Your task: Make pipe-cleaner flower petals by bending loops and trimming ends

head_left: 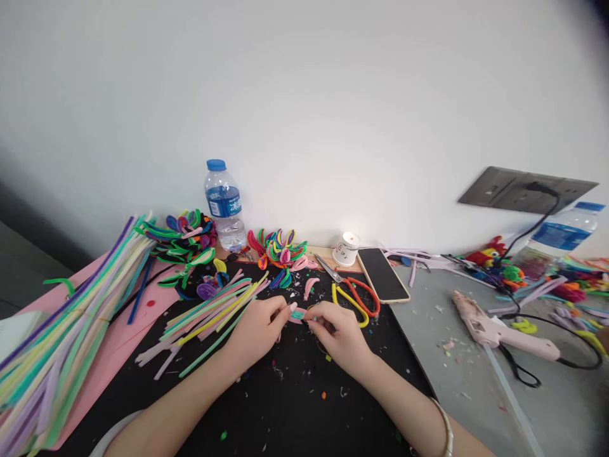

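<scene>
My left hand (261,327) and my right hand (339,331) meet over the black mat (285,406), fingertips pinched. Between them is a small pink and teal pipe cleaner piece (297,315), gripped from both sides; the fingers hide part of it. Just beyond lies a curled pink pipe cleaner piece (311,287). To the right of it rest scissors (356,292) with one orange and one yellow handle. Left of my left hand is a pile of loose pastel pipe cleaners (209,317).
Long pipe cleaners (71,336) lie bundled at left. A water bottle (224,209), looped pipe cleaner pieces (278,249), a paper cup (346,249) and a phone (383,274) line the wall. A pink glue gun (504,333) with a black cord lies right, below a wall socket (523,190).
</scene>
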A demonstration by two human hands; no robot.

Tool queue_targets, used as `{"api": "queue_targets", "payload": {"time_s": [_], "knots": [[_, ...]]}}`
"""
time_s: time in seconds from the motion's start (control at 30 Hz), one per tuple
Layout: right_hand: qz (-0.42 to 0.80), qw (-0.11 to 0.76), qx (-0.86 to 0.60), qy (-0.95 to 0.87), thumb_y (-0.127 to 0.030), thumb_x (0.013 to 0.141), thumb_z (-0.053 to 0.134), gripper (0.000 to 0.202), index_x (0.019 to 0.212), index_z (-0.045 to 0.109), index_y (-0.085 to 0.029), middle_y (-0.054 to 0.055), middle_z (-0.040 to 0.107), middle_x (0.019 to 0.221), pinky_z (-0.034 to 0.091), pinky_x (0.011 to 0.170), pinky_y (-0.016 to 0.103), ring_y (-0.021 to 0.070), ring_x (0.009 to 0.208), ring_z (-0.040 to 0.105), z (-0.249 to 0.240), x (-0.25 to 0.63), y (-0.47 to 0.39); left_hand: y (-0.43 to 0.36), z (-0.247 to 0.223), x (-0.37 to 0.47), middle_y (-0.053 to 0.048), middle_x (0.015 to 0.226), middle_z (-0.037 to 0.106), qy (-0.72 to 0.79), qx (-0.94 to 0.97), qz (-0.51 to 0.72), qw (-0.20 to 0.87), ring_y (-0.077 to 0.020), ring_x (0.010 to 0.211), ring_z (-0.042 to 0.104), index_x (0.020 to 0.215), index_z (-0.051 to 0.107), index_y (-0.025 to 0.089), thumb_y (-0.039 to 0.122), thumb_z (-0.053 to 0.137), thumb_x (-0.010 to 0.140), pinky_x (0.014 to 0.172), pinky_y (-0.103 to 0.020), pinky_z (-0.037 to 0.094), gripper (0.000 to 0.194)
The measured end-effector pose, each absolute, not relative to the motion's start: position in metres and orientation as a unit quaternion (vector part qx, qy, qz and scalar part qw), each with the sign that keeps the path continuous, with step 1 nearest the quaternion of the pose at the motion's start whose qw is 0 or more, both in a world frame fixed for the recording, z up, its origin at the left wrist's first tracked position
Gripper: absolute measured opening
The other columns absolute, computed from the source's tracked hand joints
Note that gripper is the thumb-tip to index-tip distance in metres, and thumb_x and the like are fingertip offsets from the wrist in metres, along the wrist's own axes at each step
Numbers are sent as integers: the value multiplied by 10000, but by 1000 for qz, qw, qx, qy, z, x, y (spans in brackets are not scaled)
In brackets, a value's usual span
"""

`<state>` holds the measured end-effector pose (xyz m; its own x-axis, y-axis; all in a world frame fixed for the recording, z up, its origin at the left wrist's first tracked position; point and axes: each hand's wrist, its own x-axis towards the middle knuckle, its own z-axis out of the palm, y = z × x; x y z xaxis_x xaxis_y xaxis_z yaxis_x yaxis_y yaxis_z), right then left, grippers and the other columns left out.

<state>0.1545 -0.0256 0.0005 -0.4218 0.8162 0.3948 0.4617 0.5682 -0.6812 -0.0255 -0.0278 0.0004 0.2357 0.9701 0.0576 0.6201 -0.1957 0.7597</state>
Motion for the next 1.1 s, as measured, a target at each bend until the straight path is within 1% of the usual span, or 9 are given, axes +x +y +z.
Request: {"api": "queue_targets", "payload": {"time_s": [0.1, 0.27, 0.37, 0.43, 0.5, 0.57, 0.77, 0.9, 1.1], "knots": [[263, 378, -448, -766, -170, 780, 549, 91, 750, 634, -178, -7, 602, 618, 386, 502, 196, 97, 507, 487, 0, 156, -23, -26, 4, -29, 40, 445, 470, 571, 723, 270, 279, -121, 454, 456, 566, 387, 194, 407, 302, 891, 490, -228, 281, 397], [200, 368, -570, -707, -237, 793, 540, 151, 811, 675, -174, 4, 622, 605, 398, 503, 221, 112, 481, 502, -3, 165, -11, -16, 17, -49, 21, 511, 506, 667, 700, 234, 105, -139, 483, 454, 630, 470, 204, 392, 365, 856, 491, -244, 235, 313], [166, 324, -558, -746, -224, 805, 510, 250, 1006, 656, -198, 30, 665, 779, 431, 572, 244, 137, 579, 550, -3, 167, -9, -9, 21, -65, -3, 577, 585, 716, 666, 200, 63, -174, 550, 522, 767, 557, 221, 361, 406, 824, 487, -246, 238, 214], [152, 315, -532, -771, -211, 809, 497, 367, 1169, 567, -215, 50, 649, 948, 450, 655, 259, 161, 728, 578, -1, 167, -10, -5, 21, -72, -23, 711, 650, 723, 663, 190, 49, -195, 651, 567, 836, 588, 230, 325, 446, 796, 508, -244, 275, 175], [146, 323, -517, -779, -203, 821, 478, 411, 1231, 507, -223, 59, 617, 1016, 451, 722, 271, 176, 844, 571, 1, 166, -11, -3, 18, -75, -47, 823, 669, 716, 673, 177, 48, -205, 725, 588, 842, 600, 218, 299, 460, 786, 542, -245, 315, 172], [147, 335, -518, -773, -194, 833, 451, 366, 1190, 529, -218, 60, 609, 976, 449, 733, 277, 180, 863, 565, 0, 165, -12, -3, 15, -75, -64, 870, 667, 705, 688, 162, 50, -212, 764, 596, 825, 599, 204, 268, 460, 782, 558, -246, 335, 160], [160, 345, -525, -762, -184, 834, 426, 252, 1024, 591, -184, 50, 611, 873, 425, 654, 267, 162, 719, 555, -5, 167, -9, -6, 7, -75, -70, 840, 667, 676, 718, 162, 37, -214, 751, 609, 813, 600, 199, 173, 448, 763, 533, -239, 353, 162], [164, 349, -520, -762, -184, 831, 421, 239, 984, 605, -179, 52, 620, 855, 408, 631, 260, 153, 668, 540, -6, 167, -10, -4, 6, -78, -65, 822, 683, 659, 721, 201, 64, -203, 740, 618, 895, 602, 199, 141, 437, 763, 597, -244, 408, 219], [170, 342, -524, -761, -187, 837, 418, 235, 976, 607, -172, 47, 620, 831, 395, 621, 255, 150, 650, 528, -7, 167, -10, -1, 4, -79, -94, 975, 654, 649, 730, 204, 62, -233, 869, 608, 1008, 578, 177, 95, 374, 782, 724, -298, 434, 315]]}}
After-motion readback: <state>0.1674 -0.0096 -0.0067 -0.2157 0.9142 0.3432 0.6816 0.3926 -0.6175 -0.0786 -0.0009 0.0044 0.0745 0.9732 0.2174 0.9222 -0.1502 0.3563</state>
